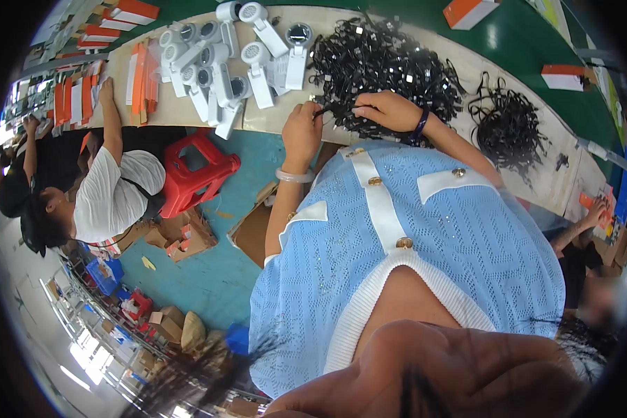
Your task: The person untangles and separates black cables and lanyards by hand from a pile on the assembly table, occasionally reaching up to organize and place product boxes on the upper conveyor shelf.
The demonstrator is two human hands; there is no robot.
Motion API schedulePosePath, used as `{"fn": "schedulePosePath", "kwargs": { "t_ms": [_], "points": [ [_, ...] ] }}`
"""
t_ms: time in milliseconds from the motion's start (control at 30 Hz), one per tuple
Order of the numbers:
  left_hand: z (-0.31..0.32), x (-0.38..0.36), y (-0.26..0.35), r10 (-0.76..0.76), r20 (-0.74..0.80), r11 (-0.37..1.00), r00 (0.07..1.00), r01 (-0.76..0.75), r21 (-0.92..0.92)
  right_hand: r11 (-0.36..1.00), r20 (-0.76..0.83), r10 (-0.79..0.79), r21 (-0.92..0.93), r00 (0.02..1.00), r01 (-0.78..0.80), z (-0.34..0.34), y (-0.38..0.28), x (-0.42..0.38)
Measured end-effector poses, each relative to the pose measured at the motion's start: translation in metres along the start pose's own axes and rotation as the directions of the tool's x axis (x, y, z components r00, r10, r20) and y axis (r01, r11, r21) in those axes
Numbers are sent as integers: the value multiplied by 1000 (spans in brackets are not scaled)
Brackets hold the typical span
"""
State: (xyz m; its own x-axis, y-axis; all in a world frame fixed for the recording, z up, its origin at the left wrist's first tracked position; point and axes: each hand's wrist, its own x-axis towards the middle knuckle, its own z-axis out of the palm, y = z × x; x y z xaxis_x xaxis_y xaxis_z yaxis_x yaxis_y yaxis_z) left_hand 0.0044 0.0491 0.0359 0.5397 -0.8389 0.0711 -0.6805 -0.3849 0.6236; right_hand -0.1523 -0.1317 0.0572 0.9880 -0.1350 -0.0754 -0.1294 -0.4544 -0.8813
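My left hand (302, 134), with a pale bracelet on its wrist, is closed at the table's near edge, its fingertips pinching a thin black strap (325, 110). To its right my right hand (390, 111), with a dark band on the wrist, is also closed, thumb and finger together on a black strap. Both hands are at the near left side of a large tangled pile of black straps (390, 66) with small pale tags. White handheld devices with round grilles (260, 76) lie in a heap just left of that pile.
A smaller strap pile (508, 125) lies on the table (557, 143) at right. Orange-and-white boxes (143, 83) stand at left. A co-worker in a white shirt (118, 195) is beside a red stool (195, 171); another person's hand (595, 211) is at far right. Open cartons (182, 233) are on the floor.
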Motion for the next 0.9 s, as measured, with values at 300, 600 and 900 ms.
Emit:
{"fn": "schedulePosePath", "kwargs": {
  "t_ms": [300, 600, 900],
  "points": [
    [-15, 33, 46, -196, 150, 275, 969, 201, -940, 994, -175, -55, -101, 983, 38, 5, 2, 11],
    [-17, 37, 40, 183, 497, 684, 848, 253, -684, 985, -209, -73, 137, 975, 103, -28, -10, 11],
    [-10, 38, 56, -36, 321, -19, 946, 321, -947, 585, 13, 168, 803, 986, -110, -1, -15, -1]
  ]
}}
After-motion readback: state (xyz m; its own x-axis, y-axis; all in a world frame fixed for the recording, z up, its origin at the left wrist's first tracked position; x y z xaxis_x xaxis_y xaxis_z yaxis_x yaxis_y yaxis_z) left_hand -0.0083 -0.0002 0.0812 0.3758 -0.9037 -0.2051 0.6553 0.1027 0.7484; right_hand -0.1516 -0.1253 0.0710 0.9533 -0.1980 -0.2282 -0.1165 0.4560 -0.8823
